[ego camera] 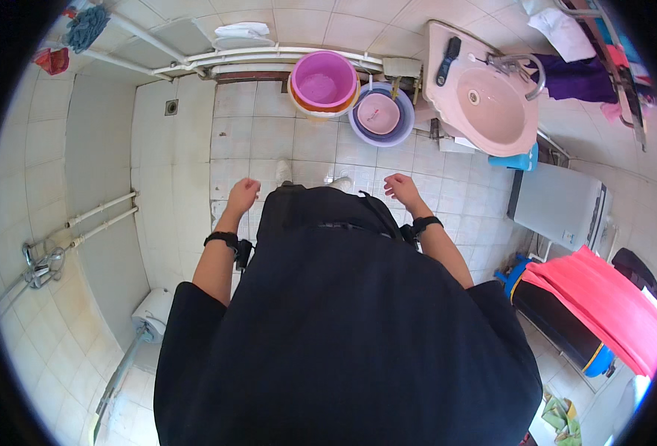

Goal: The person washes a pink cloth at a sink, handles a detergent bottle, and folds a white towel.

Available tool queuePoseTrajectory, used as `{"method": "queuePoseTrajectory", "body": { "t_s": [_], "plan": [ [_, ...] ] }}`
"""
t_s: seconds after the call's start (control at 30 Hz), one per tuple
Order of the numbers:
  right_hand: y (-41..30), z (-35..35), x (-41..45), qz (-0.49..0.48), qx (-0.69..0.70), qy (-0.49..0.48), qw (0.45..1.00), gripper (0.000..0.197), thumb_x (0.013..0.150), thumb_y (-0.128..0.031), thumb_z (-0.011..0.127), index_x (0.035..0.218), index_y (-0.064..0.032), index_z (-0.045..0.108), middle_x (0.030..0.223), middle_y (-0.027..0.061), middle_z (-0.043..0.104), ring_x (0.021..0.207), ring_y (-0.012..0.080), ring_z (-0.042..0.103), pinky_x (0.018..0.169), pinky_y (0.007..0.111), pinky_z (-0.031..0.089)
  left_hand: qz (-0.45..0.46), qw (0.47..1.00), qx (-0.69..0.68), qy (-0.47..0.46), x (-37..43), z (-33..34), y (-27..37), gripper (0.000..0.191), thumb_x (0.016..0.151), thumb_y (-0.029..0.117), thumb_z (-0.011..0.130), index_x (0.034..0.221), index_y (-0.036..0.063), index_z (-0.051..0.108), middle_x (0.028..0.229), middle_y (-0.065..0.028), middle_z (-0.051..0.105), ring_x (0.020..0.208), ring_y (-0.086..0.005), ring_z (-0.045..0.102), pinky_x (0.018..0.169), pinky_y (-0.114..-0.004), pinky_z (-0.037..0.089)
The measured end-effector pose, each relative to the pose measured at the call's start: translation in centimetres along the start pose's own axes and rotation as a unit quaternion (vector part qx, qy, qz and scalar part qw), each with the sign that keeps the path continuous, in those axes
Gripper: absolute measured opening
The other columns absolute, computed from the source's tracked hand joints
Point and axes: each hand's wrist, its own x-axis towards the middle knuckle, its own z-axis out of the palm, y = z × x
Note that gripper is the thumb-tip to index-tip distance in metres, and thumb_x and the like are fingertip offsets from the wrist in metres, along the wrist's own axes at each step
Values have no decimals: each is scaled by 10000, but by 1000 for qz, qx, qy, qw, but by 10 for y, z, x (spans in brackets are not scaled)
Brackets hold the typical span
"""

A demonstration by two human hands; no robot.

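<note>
My left hand (pixel 243 194) hangs beside my body above the tiled floor, its fingers loosely curled and nothing in it. On the other side, my right hand (pixel 403 188) is also free of objects, with the fingers bent and slightly apart. Each wrist carries a black strap. Ahead of me on the floor is a pink plastic bucket (pixel 324 79), nested in an orange container. Beside it a small pink basin (pixel 378 114) sits inside a larger purple basin (pixel 409 116). Neither hand touches these vessels.
A pink washbasin (pixel 493 117) with a metal tap (pixel 509 64) projects at upper right; a black-handled brush or comb (pixel 449 61) lies on its rim. A grey-white appliance (pixel 557 206) and a red cloth (pixel 601 306) stand right. White pipes (pixel 272 53) run along the far wall.
</note>
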Motion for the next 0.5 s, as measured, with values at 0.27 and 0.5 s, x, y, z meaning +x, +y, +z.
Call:
{"method": "queuePoseTrajectory", "body": {
  "t_s": [0.27,0.5],
  "plan": [
    [54,-36,-4,136,17,59,989,260,805,-238,579,958,-28,597,809,87,643,625,185,611,541,306,460,16,998,55,8,12,4,8,326,802,304,572,848,-13,629,725,-123,651,632,-219,638,616,-343,499],
    [64,-28,-8,151,52,64,985,254,814,-252,576,968,-52,603,843,83,650,675,191,623,587,336,472,20,978,196,-65,-7,-10,-56,227,796,237,579,828,22,645,743,-128,651,663,-249,646,642,-369,515]
  ]
}}
